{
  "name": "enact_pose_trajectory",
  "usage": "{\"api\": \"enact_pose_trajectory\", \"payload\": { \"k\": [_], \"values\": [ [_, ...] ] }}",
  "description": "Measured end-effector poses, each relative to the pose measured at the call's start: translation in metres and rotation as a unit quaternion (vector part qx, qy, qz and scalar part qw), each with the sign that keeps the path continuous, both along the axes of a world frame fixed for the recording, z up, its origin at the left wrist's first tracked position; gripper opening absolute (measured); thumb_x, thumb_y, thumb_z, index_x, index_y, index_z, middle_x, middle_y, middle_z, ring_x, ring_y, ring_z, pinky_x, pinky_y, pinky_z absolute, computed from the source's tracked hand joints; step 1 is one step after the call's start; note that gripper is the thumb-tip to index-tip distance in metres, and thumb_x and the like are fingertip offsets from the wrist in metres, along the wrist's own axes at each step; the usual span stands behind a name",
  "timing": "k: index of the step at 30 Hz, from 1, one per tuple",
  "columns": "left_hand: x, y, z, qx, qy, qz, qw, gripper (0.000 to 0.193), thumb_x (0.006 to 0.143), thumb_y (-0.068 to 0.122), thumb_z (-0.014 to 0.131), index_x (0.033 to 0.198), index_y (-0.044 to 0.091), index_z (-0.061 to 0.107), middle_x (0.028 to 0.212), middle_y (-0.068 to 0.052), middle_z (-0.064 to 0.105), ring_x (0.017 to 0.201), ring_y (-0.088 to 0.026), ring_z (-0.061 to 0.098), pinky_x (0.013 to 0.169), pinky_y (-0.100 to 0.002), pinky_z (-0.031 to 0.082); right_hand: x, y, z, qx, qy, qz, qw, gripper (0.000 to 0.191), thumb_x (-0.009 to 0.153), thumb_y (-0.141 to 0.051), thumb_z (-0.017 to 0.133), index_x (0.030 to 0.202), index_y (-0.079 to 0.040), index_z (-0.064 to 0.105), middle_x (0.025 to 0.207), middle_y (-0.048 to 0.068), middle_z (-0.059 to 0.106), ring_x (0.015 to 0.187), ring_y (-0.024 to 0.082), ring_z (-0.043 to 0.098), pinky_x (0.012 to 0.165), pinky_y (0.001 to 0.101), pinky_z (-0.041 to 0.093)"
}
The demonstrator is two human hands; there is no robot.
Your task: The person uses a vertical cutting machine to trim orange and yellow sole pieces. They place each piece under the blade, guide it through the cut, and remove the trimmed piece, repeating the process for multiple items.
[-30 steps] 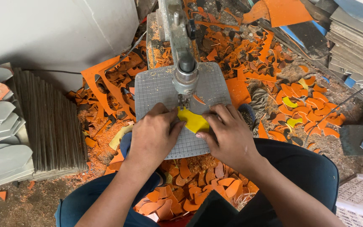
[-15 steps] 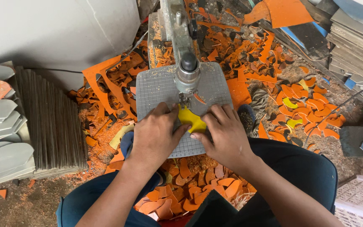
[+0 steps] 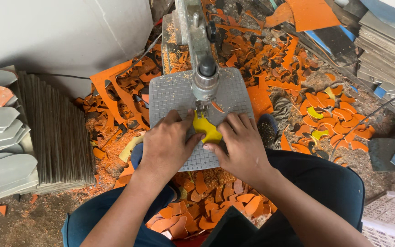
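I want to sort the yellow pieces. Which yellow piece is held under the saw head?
The yellow piece on the grey grid table, pressed between left hand and right hand. The other yellow pieces lie untouched among orange offcuts to the right.

2 hands (image 3: 170,146), 1 yellow piece (image 3: 206,130)
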State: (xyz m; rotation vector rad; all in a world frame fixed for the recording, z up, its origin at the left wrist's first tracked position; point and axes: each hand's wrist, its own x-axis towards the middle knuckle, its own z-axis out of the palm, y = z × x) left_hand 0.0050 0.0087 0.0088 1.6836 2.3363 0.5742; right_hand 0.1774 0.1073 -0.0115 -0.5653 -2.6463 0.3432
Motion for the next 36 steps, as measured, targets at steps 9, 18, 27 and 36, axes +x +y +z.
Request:
{"api": "enact_pose_trajectory", "payload": {
  "k": [9,18,27,36],
  "values": [
    [-0.002,-0.001,-0.001,0.022,0.011,-0.002,1.0,0.058,0.082,0.035,0.079,0.133,0.01,0.066,0.092,-0.014,0.066,0.075,-0.03,0.075,0.061,-0.043,0.062,-0.003,-0.001,-0.004,0.017,0.006,-0.003,1.0,0.043,0.085,-0.039,0.078,0.093,0.0,0.063,0.103,0.016,0.056,0.099,0.033,0.053,0.087,0.0492,0.041],
    [0.001,0.0,-0.001,0.03,0.042,-0.008,0.999,0.072,0.076,0.044,0.084,0.133,0.006,0.065,0.085,-0.012,0.064,0.068,-0.026,0.072,0.054,-0.039,0.06,-0.007,-0.003,-0.011,0.028,0.012,-0.014,0.999,0.045,0.085,-0.041,0.078,0.091,0.0,0.063,0.103,0.016,0.058,0.098,0.032,0.054,0.085,0.0467,0.041],
    [-0.002,0.002,-0.003,-0.001,0.037,-0.007,0.999,0.075,0.077,0.047,0.081,0.138,0.008,0.06,0.089,-0.013,0.062,0.071,-0.028,0.073,0.055,-0.042,0.06,-0.009,-0.005,-0.01,0.034,0.018,-0.026,0.999,0.043,0.084,-0.039,0.079,0.091,0.001,0.063,0.103,0.017,0.058,0.098,0.034,0.054,0.087,0.0487,0.043],
    [-0.006,0.004,-0.001,-0.02,0.045,-0.011,0.999,0.076,0.078,0.049,0.08,0.142,0.013,0.058,0.089,-0.013,0.063,0.075,-0.028,0.073,0.059,-0.043,0.06,-0.014,-0.006,-0.011,0.029,0.001,-0.041,0.999,0.049,0.084,-0.043,0.079,0.091,0.004,0.063,0.103,0.018,0.06,0.098,0.034,0.055,0.086,0.0481,0.045]
  ]
}}
